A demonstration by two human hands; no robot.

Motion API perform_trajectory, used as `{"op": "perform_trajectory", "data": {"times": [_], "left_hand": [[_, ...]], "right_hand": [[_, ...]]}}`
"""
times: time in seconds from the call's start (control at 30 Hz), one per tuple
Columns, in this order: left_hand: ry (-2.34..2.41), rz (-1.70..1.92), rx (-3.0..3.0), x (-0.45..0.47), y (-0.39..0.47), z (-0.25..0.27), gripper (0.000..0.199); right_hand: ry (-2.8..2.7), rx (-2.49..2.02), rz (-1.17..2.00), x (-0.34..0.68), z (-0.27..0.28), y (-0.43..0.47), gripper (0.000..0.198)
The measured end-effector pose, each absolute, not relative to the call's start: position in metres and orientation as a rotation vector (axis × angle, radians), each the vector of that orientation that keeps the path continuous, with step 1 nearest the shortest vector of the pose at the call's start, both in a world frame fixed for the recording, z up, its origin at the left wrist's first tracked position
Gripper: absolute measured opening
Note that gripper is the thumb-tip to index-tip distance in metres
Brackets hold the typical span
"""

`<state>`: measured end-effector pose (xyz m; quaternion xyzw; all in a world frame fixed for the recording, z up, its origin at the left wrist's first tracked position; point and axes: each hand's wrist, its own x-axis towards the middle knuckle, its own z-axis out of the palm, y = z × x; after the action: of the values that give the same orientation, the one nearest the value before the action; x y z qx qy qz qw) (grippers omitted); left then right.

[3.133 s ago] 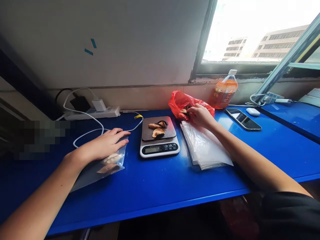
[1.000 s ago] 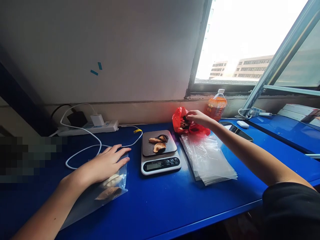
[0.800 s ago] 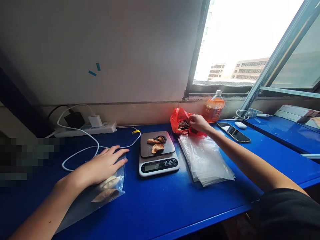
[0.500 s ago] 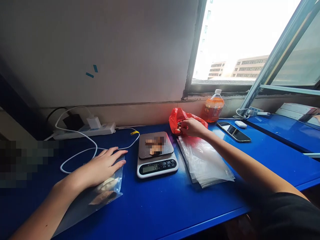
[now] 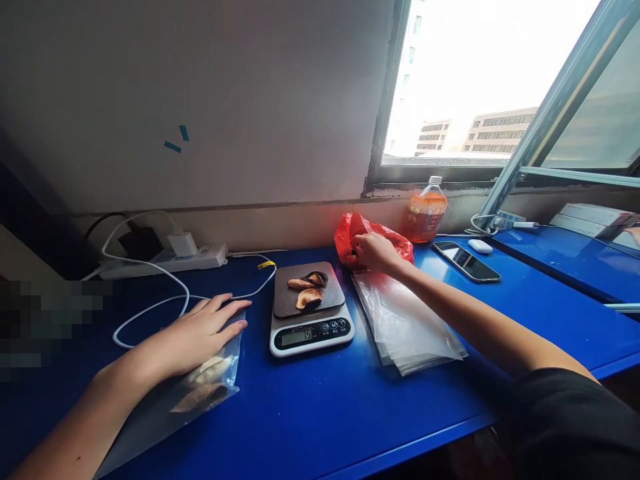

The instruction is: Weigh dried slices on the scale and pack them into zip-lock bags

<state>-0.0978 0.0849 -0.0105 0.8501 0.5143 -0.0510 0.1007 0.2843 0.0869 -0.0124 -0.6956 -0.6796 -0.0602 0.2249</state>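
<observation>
My left hand (image 5: 197, 337) lies open, fingers spread, on a clear plastic bag (image 5: 145, 420) holding pale and brown dried slices. To its right stands a white kitchen scale (image 5: 313, 337) whose display appears to read 7.5. Several curled, brown dried slices (image 5: 309, 298) rest on the scale's metal plate. My right hand (image 5: 376, 253) reaches into the mouth of a red plastic bag (image 5: 345, 240). Its fingers are curled together and partly hidden by the bag, so what they hold cannot be made out. Below that hand lies a stack of clear plastic bags (image 5: 410, 323).
Behind the red bag stands a bottle of orange drink (image 5: 427, 213). A phone (image 5: 466, 261) and a white earphone case (image 5: 480, 246) lie to the right. At the back left, a power strip (image 5: 210, 257) and looping white cable (image 5: 143, 307) sit on the blue table (image 5: 300, 413).
My right hand has shifted slightly and its fingertips are now deeper in the red bag. My left hand stays on the clear bag. The view has moved a little; the scale reading looks the same.
</observation>
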Motion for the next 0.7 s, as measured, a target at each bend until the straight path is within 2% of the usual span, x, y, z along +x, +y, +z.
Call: {"op": "perform_trajectory", "data": {"times": [0.2, 0.4, 0.7], "left_hand": [[1.501, -0.165, 2.537, -0.1, 0.086, -0.014, 0.065], [1.549, -0.243, 2.496, -0.092, 0.085, -0.008, 0.065], [1.486, -0.316, 2.567, -0.092, 0.085, -0.006, 0.066]], "right_hand": [[-1.639, -1.758, -0.078, 0.295, -0.012, 0.049, 0.018], [-1.412, -1.331, 0.313, 0.293, -0.012, 0.002, 0.008], [-1.495, -1.49, 0.068, 0.273, -0.007, -0.003, 0.019]]}}
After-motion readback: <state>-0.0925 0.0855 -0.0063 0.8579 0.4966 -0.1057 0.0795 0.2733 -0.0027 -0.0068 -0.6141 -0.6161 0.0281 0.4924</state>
